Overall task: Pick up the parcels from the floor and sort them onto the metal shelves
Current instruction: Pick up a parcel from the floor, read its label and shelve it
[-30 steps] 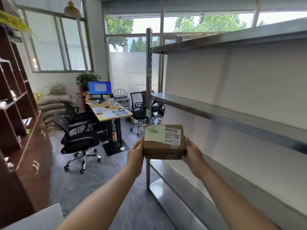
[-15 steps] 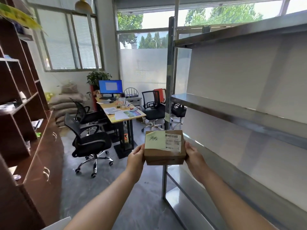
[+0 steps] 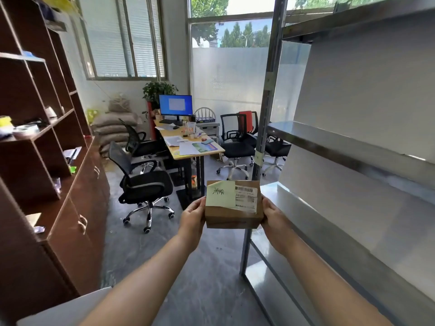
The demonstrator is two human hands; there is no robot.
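1. Since a second ago the view has swung: the shelf post (image 3: 263,114) has slid rightward behind the parcel (image 3: 233,212), which now sits mostly left of the post.
2. The left hand (image 3: 193,216) and right hand (image 3: 274,218) still clamp the parcel's two ends, with the yellow note (image 3: 220,194) facing up.
3. The parcel is off the floor and held just before the post, not on the metal shelves (image 3: 341,147).
4. Judgement: carrying is done, and the step now is choosing a shelf right of the post.

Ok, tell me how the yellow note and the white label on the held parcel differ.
The yellow note bears handwriting; the white label carries a printed barcode. The yellow note lies to the left, the white label to the right. Both sit on top of the parcel, held by the left hand and right hand.
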